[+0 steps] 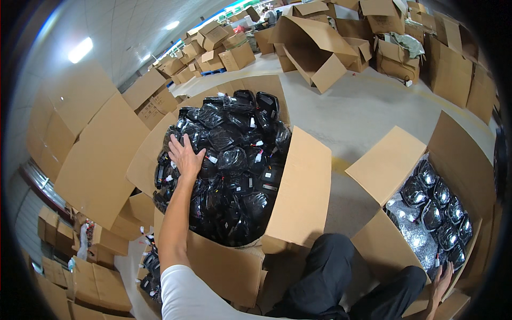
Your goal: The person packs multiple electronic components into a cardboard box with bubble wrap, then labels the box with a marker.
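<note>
My left hand [185, 156] lies with fingers spread on a heap of black, plastic-wrapped parts [226, 137]. Short wires with white connectors stick out among them. The heap fills a large open carton [298, 186] in front of me. My right hand [441, 282] is at the near end of a second open carton [392, 165] on my right, its fingers apart beside the closest wrapped part. Inside that carton, glossy black rounded parts [432, 217] lie in rows on a bubble-wrap sheet [410, 229]. Neither hand visibly holds anything.
Raised carton flaps [101, 160] stand at the left. More black parts [152, 269] with connectors sit in a box at the lower left. A large empty-looking carton [314, 50] lies tipped on the grey floor [320, 114], and stacked cartons [237, 56] line the back.
</note>
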The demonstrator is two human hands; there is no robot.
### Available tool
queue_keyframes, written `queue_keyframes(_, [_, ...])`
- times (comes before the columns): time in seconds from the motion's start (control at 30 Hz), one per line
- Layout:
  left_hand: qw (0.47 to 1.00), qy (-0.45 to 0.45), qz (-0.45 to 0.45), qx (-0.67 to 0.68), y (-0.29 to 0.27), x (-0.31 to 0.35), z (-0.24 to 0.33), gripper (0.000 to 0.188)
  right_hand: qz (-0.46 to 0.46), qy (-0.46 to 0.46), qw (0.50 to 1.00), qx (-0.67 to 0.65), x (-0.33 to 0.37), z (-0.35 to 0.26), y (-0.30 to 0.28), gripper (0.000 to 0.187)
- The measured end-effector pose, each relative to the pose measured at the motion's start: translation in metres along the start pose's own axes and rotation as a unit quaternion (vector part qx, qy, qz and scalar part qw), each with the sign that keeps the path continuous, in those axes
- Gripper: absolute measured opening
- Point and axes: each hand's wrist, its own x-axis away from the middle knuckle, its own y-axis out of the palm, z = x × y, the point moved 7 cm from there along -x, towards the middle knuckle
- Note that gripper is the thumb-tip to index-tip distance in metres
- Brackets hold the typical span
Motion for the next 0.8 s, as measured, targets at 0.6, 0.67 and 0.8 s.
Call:
queue_keyframes(0.6, [0.949, -0.168, 0.062, 0.261, 0.051, -0.092, -0.132, 0.095, -0.04, 0.028, 0.996, -0.074, -0.004, 0.042, 0.004, 0.03])
queue_keyframes(0.67, [0.926, -0.258, -0.013, 0.274, 0.082, -0.071, -0.069, 0.069, 0.029, 0.071, 0.989, -0.125, 0.036, 0.05, -0.049, 0.025])
queue_keyframes(0.8, [0.97, -0.018, -0.084, 0.226, 0.058, -0.082, -0.112, 0.059, -0.056, 0.105, 0.993, 0.014, 0.012, -0.05, -0.049, 0.021])
